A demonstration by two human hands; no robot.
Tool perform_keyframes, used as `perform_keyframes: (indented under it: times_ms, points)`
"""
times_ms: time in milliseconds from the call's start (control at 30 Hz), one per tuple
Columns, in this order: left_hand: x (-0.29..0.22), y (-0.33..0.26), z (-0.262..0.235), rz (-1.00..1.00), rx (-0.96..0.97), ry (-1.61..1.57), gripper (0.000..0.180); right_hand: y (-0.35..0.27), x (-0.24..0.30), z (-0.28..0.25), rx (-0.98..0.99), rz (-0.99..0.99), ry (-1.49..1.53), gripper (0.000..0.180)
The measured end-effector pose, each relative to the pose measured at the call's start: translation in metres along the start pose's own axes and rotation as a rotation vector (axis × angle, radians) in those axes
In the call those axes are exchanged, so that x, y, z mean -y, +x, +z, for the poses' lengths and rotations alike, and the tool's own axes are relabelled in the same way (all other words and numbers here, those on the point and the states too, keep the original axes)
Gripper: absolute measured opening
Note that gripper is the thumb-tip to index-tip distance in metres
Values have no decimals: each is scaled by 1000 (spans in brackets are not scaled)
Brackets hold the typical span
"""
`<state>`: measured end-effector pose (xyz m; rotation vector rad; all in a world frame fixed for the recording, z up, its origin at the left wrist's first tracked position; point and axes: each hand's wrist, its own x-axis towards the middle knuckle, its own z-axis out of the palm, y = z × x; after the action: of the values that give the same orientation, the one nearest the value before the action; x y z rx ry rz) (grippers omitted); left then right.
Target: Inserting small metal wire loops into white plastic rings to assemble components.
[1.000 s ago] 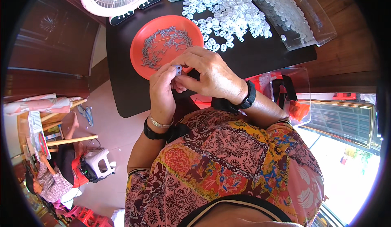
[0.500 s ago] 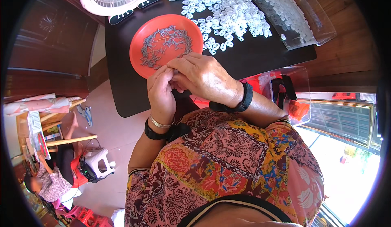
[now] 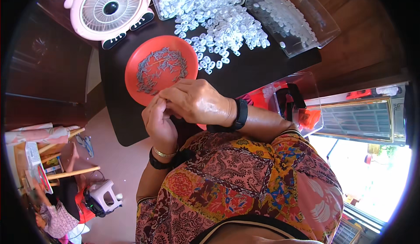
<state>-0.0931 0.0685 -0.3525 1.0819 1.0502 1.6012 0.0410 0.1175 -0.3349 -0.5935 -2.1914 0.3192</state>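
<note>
My left hand (image 3: pixel 160 124) and my right hand (image 3: pixel 197 101) meet at the fingertips, just in front of a red plate (image 3: pixel 131 73) on a dark table. Both sets of fingers are bent and pinched together. Whatever they hold is hidden behind the right hand and the fingers. Small grey screws (image 3: pixel 143 72), or similar pins, lie loosely in a ring on the plate. Past it, to the right, a heap of small white oval pieces (image 3: pixel 238 27) with two holes each spreads over the tabletop (image 3: pixel 258 69).
A pink fan (image 3: pixel 118 12) stands at the far left. At the far right is a clear bin (image 3: pixel 323 21) of white pieces. Another clear container (image 3: pixel 316 93) with red things sits below the table's right side. On the left, a person (image 3: pixel 61 220) sits near a white stool (image 3: pixel 107 196).
The whole view has shifted, so the table and plate appear lower and further left. My hands remain joined at the fingertips, close to the plate's near edge.
</note>
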Motion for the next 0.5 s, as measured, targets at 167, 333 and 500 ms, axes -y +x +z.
perform_keyframes:
  times_ms: [167, 333, 500]
  points:
    - [-3, 0, 2, -40, 73, -60, 31, 3, -3, -9, -72, 24, 149, 24]
    - [-5, 3, 5, -71, 145, -162, 30, -2, -1, -15, -84, 145, 237, 28]
    - [-8, 2, 7, -73, 119, -219, 29, -2, -1, -17, -82, 89, 208, 30]
